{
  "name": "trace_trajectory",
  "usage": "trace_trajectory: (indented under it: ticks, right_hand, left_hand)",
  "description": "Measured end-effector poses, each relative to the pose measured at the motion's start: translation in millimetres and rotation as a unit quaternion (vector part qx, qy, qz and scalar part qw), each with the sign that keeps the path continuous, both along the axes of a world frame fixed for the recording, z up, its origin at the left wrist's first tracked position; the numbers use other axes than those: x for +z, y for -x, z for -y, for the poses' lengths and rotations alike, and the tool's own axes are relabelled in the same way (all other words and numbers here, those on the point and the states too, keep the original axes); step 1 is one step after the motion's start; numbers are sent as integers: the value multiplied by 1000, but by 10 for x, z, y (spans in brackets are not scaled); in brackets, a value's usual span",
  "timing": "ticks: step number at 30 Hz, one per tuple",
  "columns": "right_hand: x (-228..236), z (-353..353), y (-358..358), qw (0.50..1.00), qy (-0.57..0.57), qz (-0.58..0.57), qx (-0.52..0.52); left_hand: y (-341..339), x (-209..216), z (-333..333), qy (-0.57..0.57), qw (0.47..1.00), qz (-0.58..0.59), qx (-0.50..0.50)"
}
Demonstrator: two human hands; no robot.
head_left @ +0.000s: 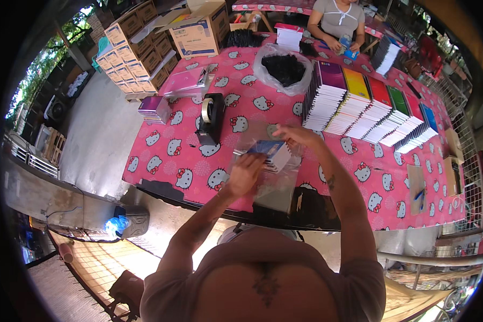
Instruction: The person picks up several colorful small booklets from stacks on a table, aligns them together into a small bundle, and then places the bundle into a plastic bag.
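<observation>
A small stack of blue-covered notebooks (pixel 276 154) lies in clear plastic near the front edge of the table. My left hand (pixel 246 170) is closed over its left end, fingers pressed on the cover and plastic. At the far right corner of the stack is my right hand (pixel 299 136), its fingers apart and one stretched leftward over the plastic. Whether those fingertips touch the plastic is too small to tell. More clear plastic (pixel 273 196) spreads below the stack toward the table edge. A black tape dispenser (pixel 211 121) stands just beyond my left hand.
Tall rows of colored notebooks (pixel 359 104) stand to the right. A white plastic bag (pixel 306 80) with black contents sits at the back, near an open carton (pixel 201 32). Pink packs (pixel 185 81) and purple notebooks (pixel 154 109) lie left. Across the table, a person (pixel 338 24) handles blue items.
</observation>
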State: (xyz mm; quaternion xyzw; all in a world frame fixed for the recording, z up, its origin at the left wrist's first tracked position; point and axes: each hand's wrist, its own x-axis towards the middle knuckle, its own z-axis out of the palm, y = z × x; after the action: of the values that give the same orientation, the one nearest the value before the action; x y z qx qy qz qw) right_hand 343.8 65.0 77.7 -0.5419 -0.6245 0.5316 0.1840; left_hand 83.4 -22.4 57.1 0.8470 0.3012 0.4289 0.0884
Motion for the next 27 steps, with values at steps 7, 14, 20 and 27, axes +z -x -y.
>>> trace_trajectory:
  ticks: [7,14,20,27]
  right_hand:
    - [103,734,-13,982,32,-147,-113]
    - [832,1180,501,867,-479,130,44]
    - [899,1257,776,834,-520,182,-44]
    - [828,1224,1216,830,-507,231,-26]
  left_hand:
    - [221,-19,-61,360,923,112,72]
    - [1779,-163,-1281,292,885,106,347]
    - [1600,-161,-1352,437,826,331,133]
    - [1902,-384,-1136,214,927,51,304]
